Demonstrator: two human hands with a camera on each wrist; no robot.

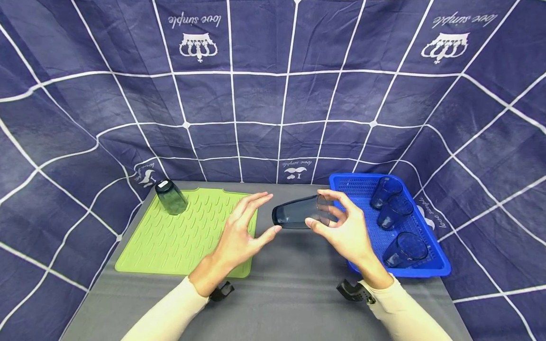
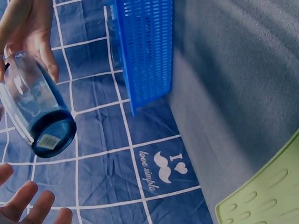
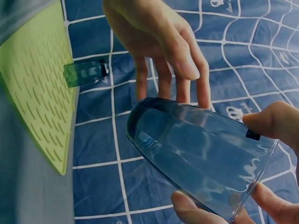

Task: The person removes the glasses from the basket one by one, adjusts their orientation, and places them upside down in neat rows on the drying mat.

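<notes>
A blue-tinted drinking glass (image 1: 296, 213) lies sideways in the air, its thick base toward the left. My right hand (image 1: 345, 227) grips it near the rim, thumb on the near side and fingers on the far side. In the left wrist view a barcode sticker shows on the base of the glass (image 2: 46, 121). Close by the base, my left hand (image 1: 239, 232) is spread with thumb and fingers apart, holding nothing. In the right wrist view, the left hand (image 3: 163, 51) is just beyond the glass (image 3: 196, 149).
On the left, a green drying mat (image 1: 183, 241) carries one upside-down glass (image 1: 171, 198) at its far left corner. A blue plastic basket (image 1: 360, 180) on the right holds several glasses, among them one at the front (image 1: 405, 249). A patterned blue cloth (image 1: 260, 99) hangs behind the grey table (image 1: 294, 293).
</notes>
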